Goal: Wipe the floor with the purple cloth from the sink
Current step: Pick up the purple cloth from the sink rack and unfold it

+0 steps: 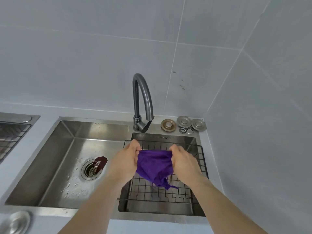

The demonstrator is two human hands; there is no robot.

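The purple cloth (154, 166) hangs stretched between both my hands above the right basin of the steel sink (194, 141). My left hand (125, 161) pinches its upper left corner and my right hand (183, 162) pinches its upper right corner. The cloth's lower end droops to a point with a thin string, just over the black wire rack (168, 195) lying in that basin. The floor is out of view.
A dark curved faucet (141, 102) stands behind the rack, spout over the right basin. The wet left basin (67, 149) has a drain with a dark red stopper (100, 162). Metal drain covers and rings (184, 124) lie at the back right. Tiled walls close off the back and right.
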